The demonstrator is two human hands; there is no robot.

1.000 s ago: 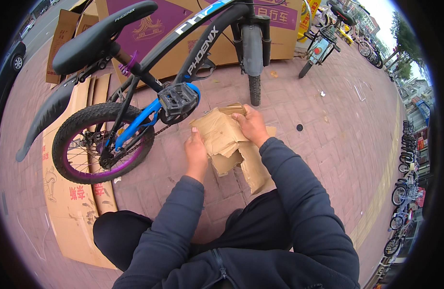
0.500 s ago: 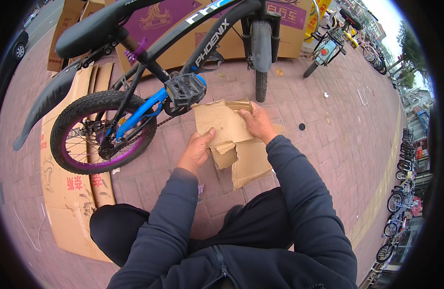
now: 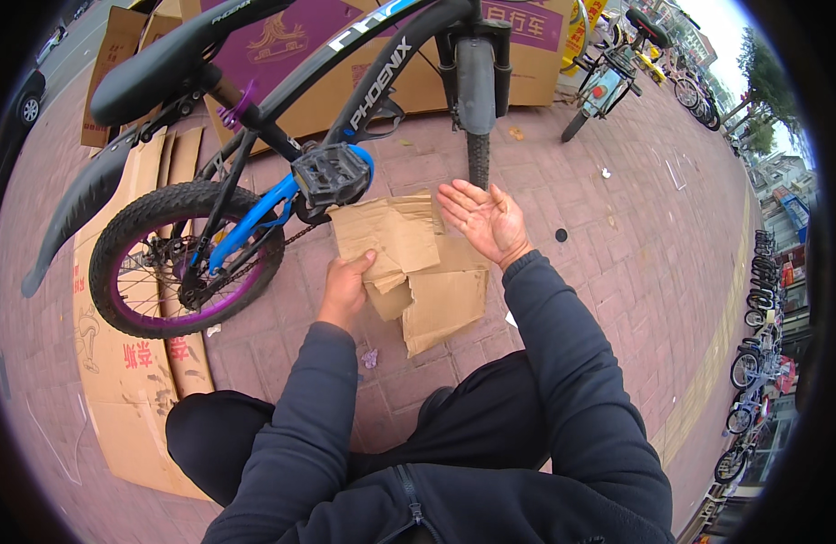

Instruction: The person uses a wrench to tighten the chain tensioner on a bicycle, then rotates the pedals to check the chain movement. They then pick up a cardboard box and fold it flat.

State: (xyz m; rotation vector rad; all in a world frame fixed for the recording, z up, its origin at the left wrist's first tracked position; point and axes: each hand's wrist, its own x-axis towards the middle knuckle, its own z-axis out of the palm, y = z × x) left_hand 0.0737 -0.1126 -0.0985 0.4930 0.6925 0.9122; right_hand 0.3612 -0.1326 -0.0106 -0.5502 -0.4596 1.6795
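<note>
My left hand (image 3: 346, 283) grips the left edge of a folded piece of brown cardboard (image 3: 386, 231), thumb on top and the other fingers hidden beneath. Creases run across the cardboard, and a lower flap (image 3: 447, 308) hangs toward my knees. My right hand (image 3: 487, 220) is off the cardboard, just beyond its upper right corner, palm up with fingers stretched out and nothing in it. Beyond the cardboard stands a black and blue bicycle (image 3: 282, 195); its pedal (image 3: 330, 175) is close to the cardboard's upper left edge.
Flattened cardboard (image 3: 128, 381) lies on the brick pavement to the left, partly under the bicycle's rear wheel (image 3: 187, 263). Large purple and brown cartons (image 3: 536, 68) stand behind the bicycle. Another bicycle (image 3: 604, 86) is at the far right. A black round disc (image 3: 561, 235) lies on the paving.
My right hand has let go of the cardboard's upper right edge and turned palm up with its fingers spread. The left hand has kept its hold, with the cardboard slightly shifted left.
</note>
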